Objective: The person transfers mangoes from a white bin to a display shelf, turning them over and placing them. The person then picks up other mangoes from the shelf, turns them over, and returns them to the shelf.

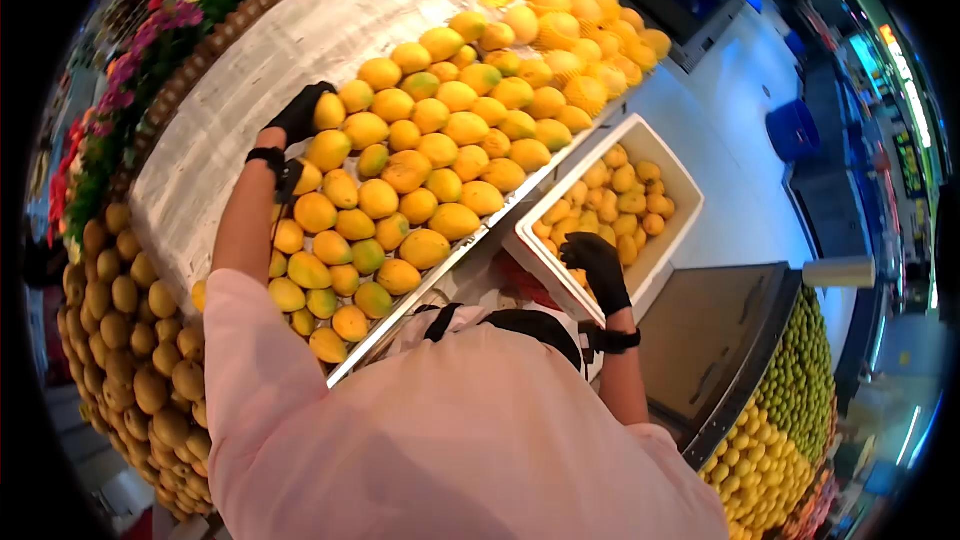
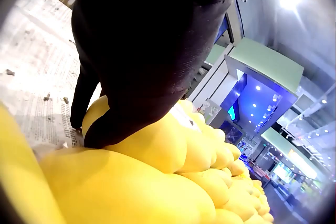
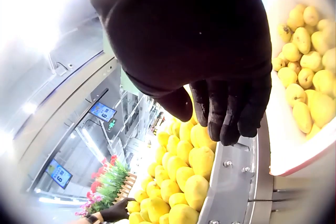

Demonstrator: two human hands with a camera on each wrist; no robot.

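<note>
Mango (image 1: 328, 112), yellow, one piece, at the far left edge of the display stand's heap, where the fruit meets the bare newspaper lining (image 1: 300, 30). Left hand (image 1: 300, 112), black-gloved, arm stretched across the heap; the left wrist view shows its fingers (image 2: 89, 129) curled down over the mango's (image 2: 157, 142) far side, tips touching the newspaper (image 2: 37, 77). Right hand (image 1: 597, 265), black-gloved, sits over the near corner of the white foam box (image 1: 556, 278); the right wrist view shows its fingers (image 3: 226, 106) hanging loosely bent and holding nothing, above the stand's metal rail (image 3: 231, 182) and just beside the box wall (image 3: 294, 153). Heap of mangoes (image 1: 430, 180): yellow to orange, some green-tinged, covering the near right part of the stand down to the rail. Box contents: smaller yellow mangoes (image 1: 625, 195), loose. Netted yellow fruit (image 1: 540, 0) at the stand's far end. Red and pink flowers (image 1: 150, 40) along the stand's left edge. Brownish fruit (image 1: 130, 340) stacked at the near left; green and yellow fruit (image 1: 790, 410) on a separate stand at the right. Person wears a pale pink top (image 1: 450, 440).
</note>
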